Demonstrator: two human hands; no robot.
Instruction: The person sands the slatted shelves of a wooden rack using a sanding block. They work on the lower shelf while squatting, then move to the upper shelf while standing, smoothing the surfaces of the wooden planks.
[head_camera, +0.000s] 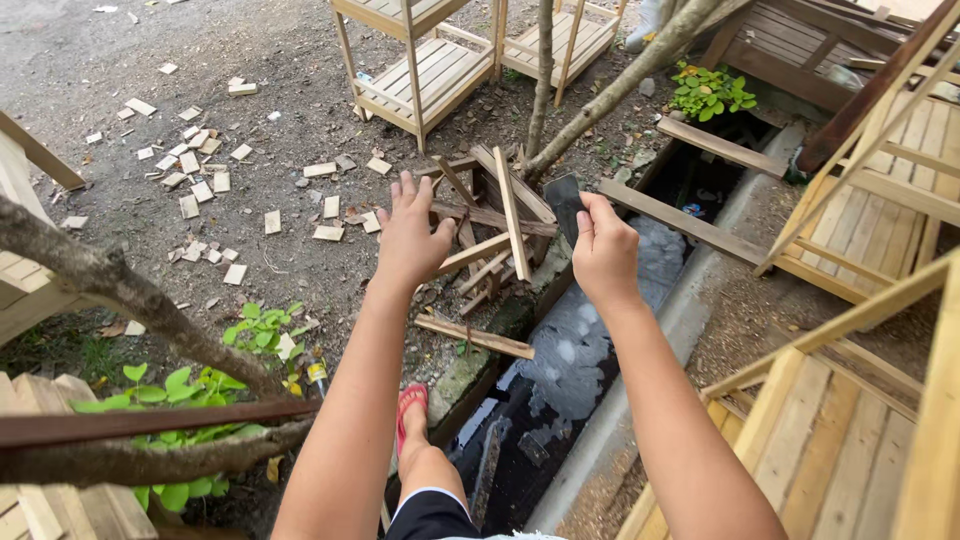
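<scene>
Both forearms reach out from the bottom of the view, above a foot in a red sandal (410, 402) at the edge of a water-filled ditch (570, 360). At the end of the right arm, the right hand (604, 252) is closed around a dark, flat piece (565, 205), pinched at its lower end and held upright over the ditch. Beside it, the left hand (412, 235) is spread wide, fingers apart, holding nothing, just above a pile of wooden slats (495, 235) heaped by the ditch's edge at the foot of a thin tree trunk (541, 80). The pile looks loosely stacked, perhaps ten sticks, crossing at all angles; one more slat (475, 337) lies apart nearer the foot. Beyond, dozens of small wood offcuts (200, 175) litter the dirt, and two slatted wooden shelf frames (425, 60) stand behind.
</scene>
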